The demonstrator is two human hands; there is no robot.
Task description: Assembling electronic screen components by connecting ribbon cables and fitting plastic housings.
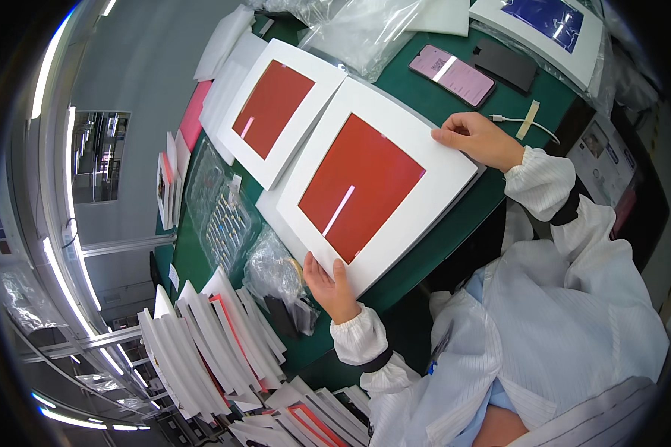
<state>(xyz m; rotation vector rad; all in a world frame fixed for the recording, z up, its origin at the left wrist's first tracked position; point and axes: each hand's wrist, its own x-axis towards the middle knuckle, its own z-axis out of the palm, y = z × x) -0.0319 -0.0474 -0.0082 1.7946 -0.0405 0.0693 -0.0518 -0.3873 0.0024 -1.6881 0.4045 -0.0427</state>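
A white square frame with a red sheet in its middle point(365, 186) lies on the green table point(432, 97). My left hand point(329, 287) grips its near corner, thumb on top of the white border. My right hand point(476, 138) holds the opposite corner, fingers curled over the edge. Both arms wear white sleeves with black cuffs. A second white frame with a red sheet point(276, 104) lies just beyond, partly tucked under the first.
A phone with a pink screen point(455, 74), a black flat case point(508, 64) and a white cable point(525, 123) lie past my right hand. A blue-centred frame point(548, 26) sits at the far corner. Clear plastic bags point(272, 268) and stacked white frames point(209, 335) are near my left hand.
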